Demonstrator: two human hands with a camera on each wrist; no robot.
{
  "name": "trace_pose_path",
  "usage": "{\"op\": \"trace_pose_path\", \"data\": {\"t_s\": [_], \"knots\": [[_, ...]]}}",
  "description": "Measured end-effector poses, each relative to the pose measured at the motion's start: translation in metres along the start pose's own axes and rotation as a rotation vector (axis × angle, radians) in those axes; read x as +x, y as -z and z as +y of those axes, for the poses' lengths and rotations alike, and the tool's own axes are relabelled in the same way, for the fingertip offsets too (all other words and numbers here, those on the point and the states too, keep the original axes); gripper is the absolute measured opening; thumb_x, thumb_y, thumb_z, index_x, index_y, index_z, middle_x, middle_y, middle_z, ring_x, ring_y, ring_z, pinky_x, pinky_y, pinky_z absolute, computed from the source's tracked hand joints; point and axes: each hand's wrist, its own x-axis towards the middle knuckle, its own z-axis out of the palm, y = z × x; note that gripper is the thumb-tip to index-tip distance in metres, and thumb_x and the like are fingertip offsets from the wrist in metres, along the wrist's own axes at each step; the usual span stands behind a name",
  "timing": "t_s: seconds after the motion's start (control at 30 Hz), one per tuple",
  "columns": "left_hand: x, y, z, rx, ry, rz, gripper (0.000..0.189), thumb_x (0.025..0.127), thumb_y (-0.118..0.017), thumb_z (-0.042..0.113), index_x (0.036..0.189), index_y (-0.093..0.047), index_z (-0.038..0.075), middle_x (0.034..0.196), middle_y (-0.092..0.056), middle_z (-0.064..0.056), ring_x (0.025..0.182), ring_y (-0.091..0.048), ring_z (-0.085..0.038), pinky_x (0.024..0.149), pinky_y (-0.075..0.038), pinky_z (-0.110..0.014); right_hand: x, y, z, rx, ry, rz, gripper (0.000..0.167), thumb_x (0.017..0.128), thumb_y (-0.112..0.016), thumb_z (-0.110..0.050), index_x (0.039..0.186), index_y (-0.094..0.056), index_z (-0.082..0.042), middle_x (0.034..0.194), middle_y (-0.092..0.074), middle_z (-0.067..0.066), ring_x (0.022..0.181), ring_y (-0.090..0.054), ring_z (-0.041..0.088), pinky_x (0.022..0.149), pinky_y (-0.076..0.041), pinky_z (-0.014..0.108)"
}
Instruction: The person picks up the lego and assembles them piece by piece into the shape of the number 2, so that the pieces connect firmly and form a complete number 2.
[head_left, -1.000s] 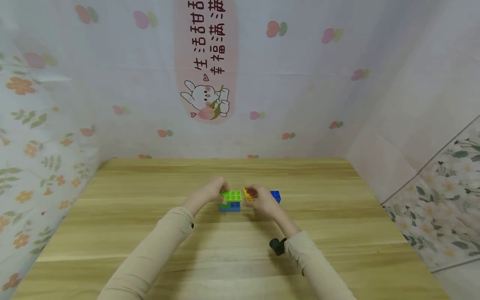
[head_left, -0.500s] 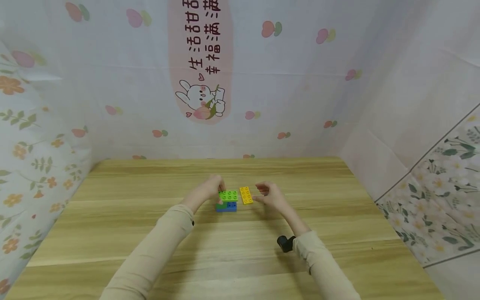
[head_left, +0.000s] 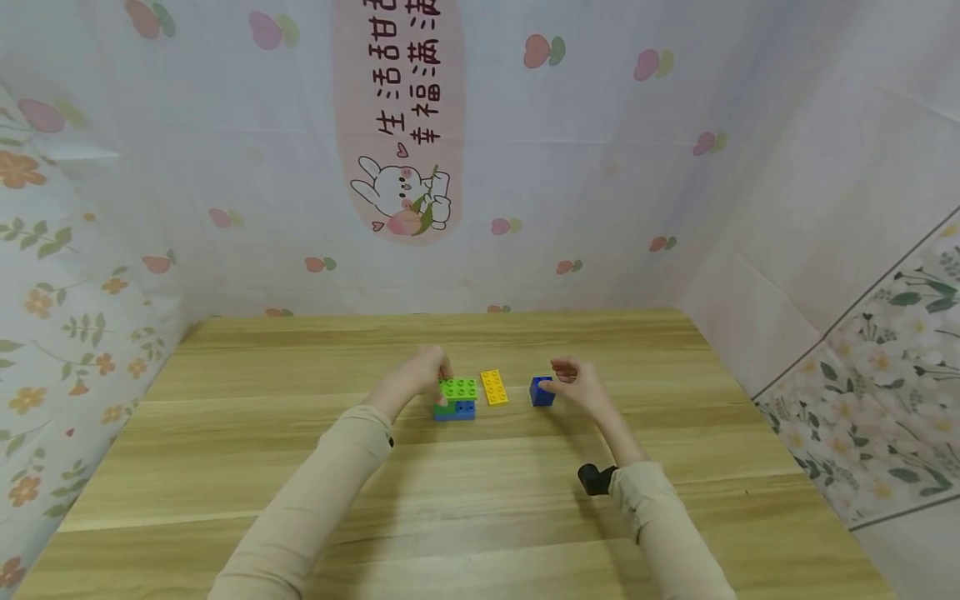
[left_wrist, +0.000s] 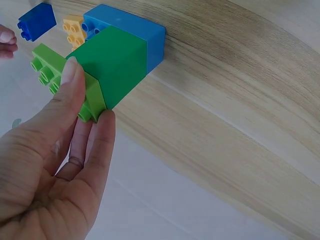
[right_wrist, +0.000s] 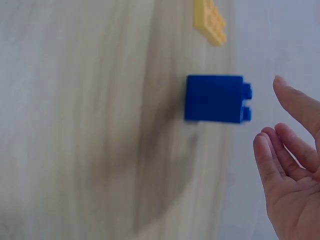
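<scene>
My left hand (left_wrist: 60, 155) pinches a lime-green flat brick (left_wrist: 92, 95) between thumb and fingers. That flat brick sits on a dark green brick (left_wrist: 112, 60), which stands on one end of a longer blue brick (left_wrist: 130, 24) on the table. A dark blue brick (right_wrist: 214, 99) stands upright on the table, studs up. Beside it hovers my right hand (right_wrist: 295, 175), thumb and fingers apart and nothing between them. In the head view my right hand (head_left: 585, 387) is just right of the dark blue brick (head_left: 542, 392).
A yellow flat brick (head_left: 494, 387) lies on the wooden table (head_left: 450, 517) between the stack and the dark blue brick. Patterned cloth (head_left: 585, 183) hangs behind the table. A black wrist camera (head_left: 596, 479) juts from the right sleeve.
My right hand has let go of the yellow flat brick, left it on the table and moved right to the dark blue brick. The left hand still holds the lime-green flat brick.
</scene>
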Motion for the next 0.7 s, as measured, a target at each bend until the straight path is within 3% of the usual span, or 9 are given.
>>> {"op": "trace_pose_path", "data": {"t_s": [0.33, 0.7], "knots": [[-0.001, 0.002, 0.002, 0.018, 0.014, -0.014, 0.040, 0.065, -0.078, -0.002, 0.103, -0.065, -0.005, 0.106, -0.065, -0.017, 0.101, -0.060, -0.029, 0.087, -0.052, -0.035, -0.001, 0.000, 0.022, -0.049, -0.010, -0.067, 0.055, 0.081, -0.069, -0.011, 0.126, -0.046, 0.009, 0.127, -0.051, 0.027, 0.114, -0.051, 0.039, 0.095, -0.045, 0.044], [-0.001, 0.002, 0.005, -0.015, 0.064, -0.017, 0.040, 0.064, -0.078, -0.003, 0.102, -0.065, -0.004, 0.106, -0.065, -0.016, 0.101, -0.059, -0.028, 0.089, -0.051, -0.034, 0.006, -0.005, 0.034, -0.062, 0.045, -0.088, 0.050, 0.078, -0.070, -0.006, 0.121, -0.050, 0.012, 0.118, -0.055, 0.030, 0.105, -0.057, 0.038, 0.089, -0.050, 0.042]]}}
